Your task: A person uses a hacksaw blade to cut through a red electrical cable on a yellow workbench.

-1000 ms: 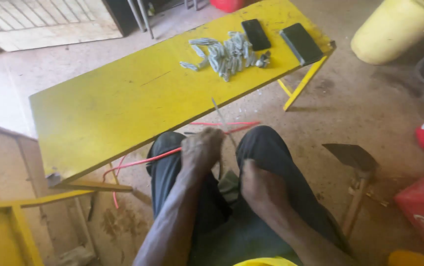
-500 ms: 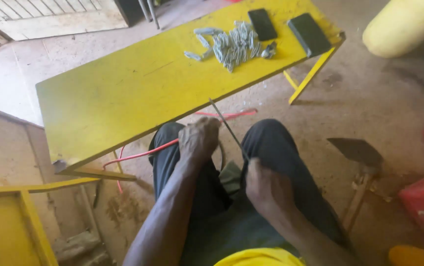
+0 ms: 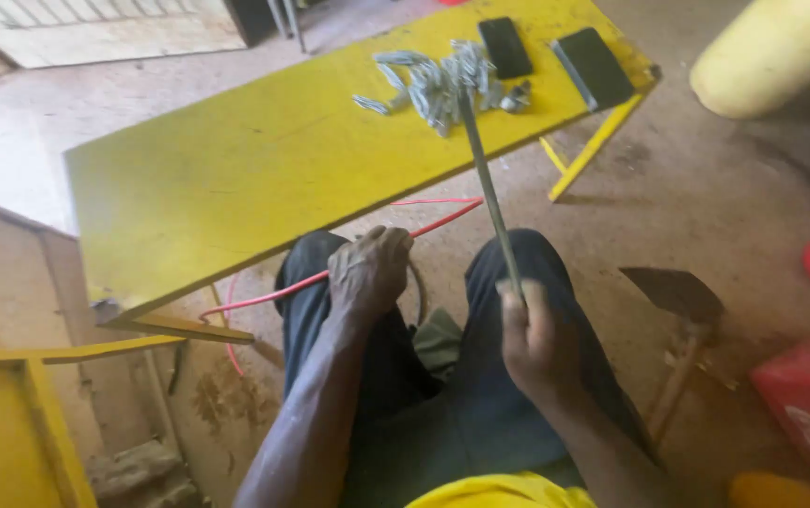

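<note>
Seated person's left hand point(image 3: 367, 273) fingers close around a red wire point(image 3: 442, 221); right hand point(image 3: 532, 339) grips a grey rod point(image 3: 487, 188). Cut grey pieces point(image 3: 438, 80) already piled on the yellow counter point(image 3: 235, 179).

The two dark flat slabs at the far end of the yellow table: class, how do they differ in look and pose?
The left slab is narrower and glossy black; the right slab is wider, duller and greyer. The left slab lies beside the pile of grey metal pieces; the right slab lies nearer the table's corner. Both lie flat, slanted much the same way.
</note>
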